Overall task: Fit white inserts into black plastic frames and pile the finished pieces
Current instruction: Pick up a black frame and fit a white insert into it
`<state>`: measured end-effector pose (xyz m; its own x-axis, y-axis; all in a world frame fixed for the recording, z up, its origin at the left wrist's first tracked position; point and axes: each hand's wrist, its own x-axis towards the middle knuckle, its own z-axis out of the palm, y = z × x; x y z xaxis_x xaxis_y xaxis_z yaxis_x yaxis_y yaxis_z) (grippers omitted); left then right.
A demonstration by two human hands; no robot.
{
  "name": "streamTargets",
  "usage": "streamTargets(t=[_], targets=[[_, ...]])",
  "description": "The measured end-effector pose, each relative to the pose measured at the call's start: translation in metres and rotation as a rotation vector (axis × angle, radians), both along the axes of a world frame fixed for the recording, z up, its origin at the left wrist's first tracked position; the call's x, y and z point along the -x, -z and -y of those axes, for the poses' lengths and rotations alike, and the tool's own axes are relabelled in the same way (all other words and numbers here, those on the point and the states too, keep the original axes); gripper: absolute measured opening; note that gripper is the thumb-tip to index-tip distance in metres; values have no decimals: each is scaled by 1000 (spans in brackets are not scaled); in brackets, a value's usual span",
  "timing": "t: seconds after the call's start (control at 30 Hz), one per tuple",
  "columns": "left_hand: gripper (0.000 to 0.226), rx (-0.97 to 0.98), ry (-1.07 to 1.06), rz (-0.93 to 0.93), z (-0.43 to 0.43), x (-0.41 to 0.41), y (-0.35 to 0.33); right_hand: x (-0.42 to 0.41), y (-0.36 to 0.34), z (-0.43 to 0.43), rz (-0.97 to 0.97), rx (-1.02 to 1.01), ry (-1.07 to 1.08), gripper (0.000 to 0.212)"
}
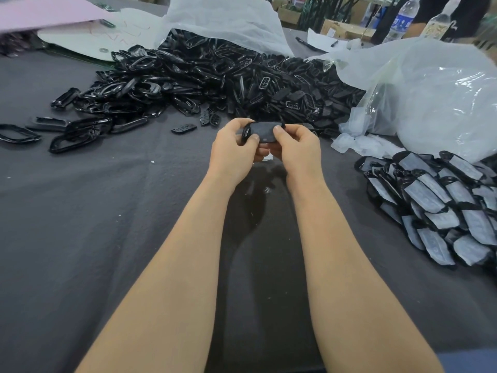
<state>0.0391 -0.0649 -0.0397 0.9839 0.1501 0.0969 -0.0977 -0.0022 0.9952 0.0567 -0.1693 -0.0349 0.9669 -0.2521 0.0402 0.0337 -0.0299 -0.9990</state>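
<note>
— Where is the black frame (pixel 262 132)?
— In the middle, above the grey table (pixel 80 211). The left hand (pixel 233 148) and right hand (pixel 297 149) both pinch it. The finished pile (pixel 441 205) lies right.

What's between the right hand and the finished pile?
Head view: only bare grey cloth between the right hand and the finished pile.

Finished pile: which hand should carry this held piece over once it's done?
Right, probably. The finished pile lies off to the right, nearer the right hand; the left hand would have to cross over. Both hands grip the piece now.
</note>
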Motion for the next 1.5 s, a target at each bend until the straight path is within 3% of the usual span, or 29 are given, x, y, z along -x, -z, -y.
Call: streamTargets(t=[0.27, 0.5, 0.9, 1.2, 1.37, 1.5], targets=[[33, -33, -7, 10, 0, 0, 2, 2, -2, -6, -25, -107, -27, 16], [33, -8, 7, 19, -1, 1, 1, 2, -2, -5, 3, -105, -10, 9], [25, -14, -24, -11, -1, -1, 2, -1, 1, -4, -7, -41, 18, 20], [30, -5, 9, 11, -1, 3, -2, 0, 0, -3, -6, -144, -48, 9], [8, 3, -25, 21, -2, 4, -2, 1, 0, -3, 14, -138, -92, 8], [17, -16, -41, 22, -2, 3, -2, 1, -1, -4, 9, -157, -61, 12]])
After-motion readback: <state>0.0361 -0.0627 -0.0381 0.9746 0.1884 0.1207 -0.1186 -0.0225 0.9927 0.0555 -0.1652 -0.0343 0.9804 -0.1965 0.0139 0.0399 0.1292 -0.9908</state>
